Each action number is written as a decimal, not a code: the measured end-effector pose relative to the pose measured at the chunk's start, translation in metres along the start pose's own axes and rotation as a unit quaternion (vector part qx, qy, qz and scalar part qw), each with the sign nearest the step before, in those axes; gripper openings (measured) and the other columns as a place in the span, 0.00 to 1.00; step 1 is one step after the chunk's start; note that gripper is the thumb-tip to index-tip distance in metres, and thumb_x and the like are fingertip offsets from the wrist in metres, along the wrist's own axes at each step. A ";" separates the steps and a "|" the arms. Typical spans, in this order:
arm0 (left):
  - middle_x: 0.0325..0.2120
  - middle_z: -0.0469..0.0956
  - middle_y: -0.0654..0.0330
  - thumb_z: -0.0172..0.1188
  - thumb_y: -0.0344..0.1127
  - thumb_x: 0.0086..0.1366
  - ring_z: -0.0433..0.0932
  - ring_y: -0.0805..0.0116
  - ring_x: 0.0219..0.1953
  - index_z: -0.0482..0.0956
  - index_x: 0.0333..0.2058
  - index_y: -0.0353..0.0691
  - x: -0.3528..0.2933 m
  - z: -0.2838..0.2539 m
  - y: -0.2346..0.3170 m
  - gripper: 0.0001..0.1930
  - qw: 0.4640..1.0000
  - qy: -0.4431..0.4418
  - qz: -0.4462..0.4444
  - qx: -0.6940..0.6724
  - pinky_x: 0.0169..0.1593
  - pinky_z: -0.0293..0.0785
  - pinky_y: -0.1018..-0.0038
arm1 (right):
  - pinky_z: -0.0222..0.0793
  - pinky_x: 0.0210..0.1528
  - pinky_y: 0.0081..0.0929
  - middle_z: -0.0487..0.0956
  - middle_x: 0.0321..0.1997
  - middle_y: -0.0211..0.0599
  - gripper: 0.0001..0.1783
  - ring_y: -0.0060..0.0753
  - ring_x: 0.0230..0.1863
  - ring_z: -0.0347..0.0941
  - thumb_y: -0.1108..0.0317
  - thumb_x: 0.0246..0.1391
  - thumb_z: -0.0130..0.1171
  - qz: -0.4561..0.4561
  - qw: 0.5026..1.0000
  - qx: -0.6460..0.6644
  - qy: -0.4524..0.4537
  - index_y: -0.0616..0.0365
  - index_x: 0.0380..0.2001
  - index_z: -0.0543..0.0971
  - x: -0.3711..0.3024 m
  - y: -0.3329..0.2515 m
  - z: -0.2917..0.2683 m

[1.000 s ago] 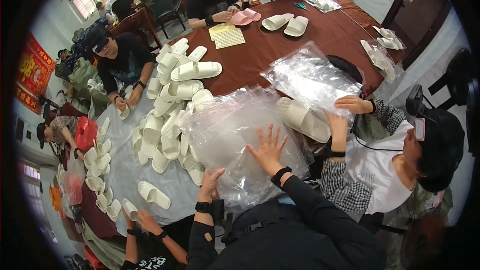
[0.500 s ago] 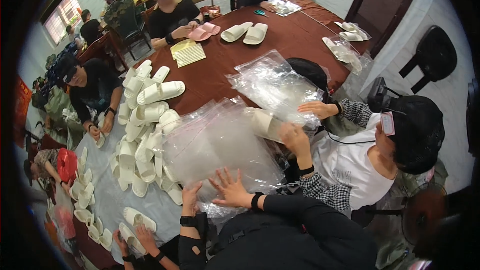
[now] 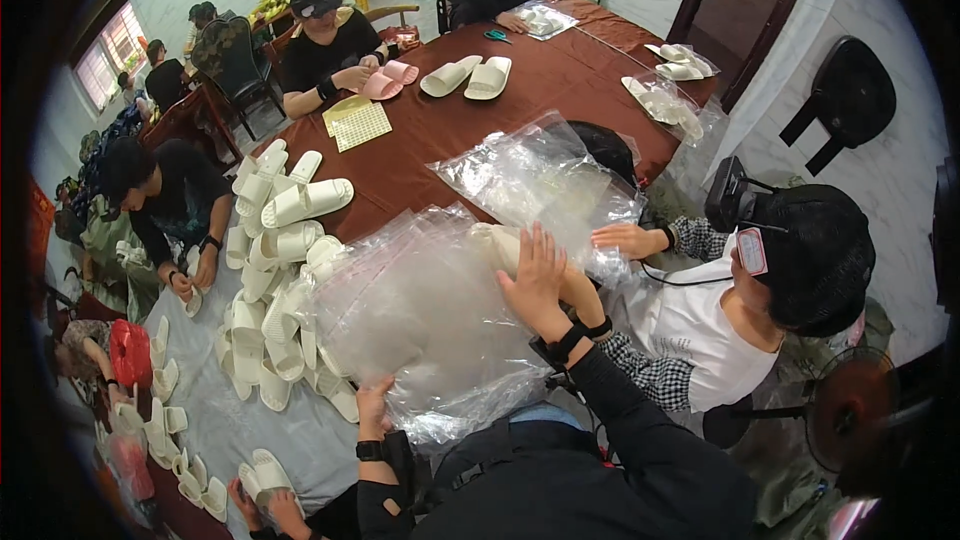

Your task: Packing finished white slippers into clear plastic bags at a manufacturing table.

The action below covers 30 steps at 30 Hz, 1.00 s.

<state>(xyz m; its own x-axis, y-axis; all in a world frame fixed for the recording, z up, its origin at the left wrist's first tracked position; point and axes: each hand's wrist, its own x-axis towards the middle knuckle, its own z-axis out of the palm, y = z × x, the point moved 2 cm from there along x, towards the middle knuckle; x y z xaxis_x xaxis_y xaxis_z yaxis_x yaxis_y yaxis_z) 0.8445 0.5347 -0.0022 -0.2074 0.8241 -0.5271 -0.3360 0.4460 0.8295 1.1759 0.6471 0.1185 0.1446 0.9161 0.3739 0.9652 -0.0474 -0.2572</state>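
Observation:
A thick stack of clear plastic bags lies in front of me at the table's near edge. My left hand pinches its near left corner. Over the stack's right side is my right hand, with fingers spread and holding nothing. Just behind it, a cream slipper shows in part beside the bags, next to the arm of the person on my right. Left of the bags rises a heap of cream slippers.
More clear bags lie near the right neighbour's hand. Pairs of slippers and a yellow sticker sheet rest on the brown cloth. Co-workers handle slippers to the left and across. A fan stands at the right.
My right hand has lifted from the bags' near edge and moved right and away from me, while my left stays at the corner. The right neighbour's near hand is now mostly hidden behind mine.

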 end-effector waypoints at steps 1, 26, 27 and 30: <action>0.34 0.78 0.57 0.64 0.25 0.50 0.76 0.66 0.36 0.75 0.40 0.32 0.000 -0.002 0.000 0.16 1.000 0.009 0.002 0.019 0.41 0.72 0.71 | 0.42 0.63 0.55 0.50 0.67 0.47 0.50 0.53 0.65 0.47 0.50 0.38 0.64 0.029 0.999 -0.021 -0.008 0.60 0.61 0.54 0.001 0.003 0.001; 0.36 0.77 0.57 0.61 0.24 0.52 0.75 0.67 0.37 0.74 0.42 0.32 0.004 0.000 -0.006 0.16 1.000 -0.010 0.009 0.001 0.43 0.70 0.73 | 0.66 0.45 0.40 0.77 0.37 0.44 0.20 0.42 0.40 0.74 0.70 0.49 0.49 0.021 0.983 -0.170 -0.072 0.59 0.48 0.69 0.091 0.002 0.055; 0.36 0.77 0.57 0.61 0.24 0.52 0.75 0.67 0.37 0.74 0.42 0.32 0.002 -0.001 -0.004 0.16 1.000 -0.004 0.010 0.000 0.43 0.70 0.73 | 0.69 0.38 0.36 0.79 0.27 0.40 0.14 0.41 0.32 0.76 0.70 0.47 0.50 0.019 0.987 -0.137 -0.077 0.57 0.39 0.76 0.095 -0.001 0.050; 0.36 0.77 0.58 0.61 0.23 0.52 0.75 0.67 0.38 0.74 0.41 0.32 -0.002 -0.004 -0.003 0.16 1.000 0.019 0.011 -0.012 0.43 0.70 0.73 | 0.70 0.33 0.36 0.78 0.23 0.41 0.07 0.43 0.29 0.77 0.72 0.47 0.50 0.024 0.995 -0.097 0.015 0.54 0.29 0.76 0.102 -0.010 0.019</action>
<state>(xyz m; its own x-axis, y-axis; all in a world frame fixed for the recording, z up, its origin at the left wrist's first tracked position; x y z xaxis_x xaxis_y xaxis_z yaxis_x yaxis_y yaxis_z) 0.8420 0.5302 -0.0045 -0.2497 0.8191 -0.5164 -0.3522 0.4199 0.8364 1.1767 0.7489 0.1426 0.1959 0.8986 0.3925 0.9803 -0.1701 -0.1000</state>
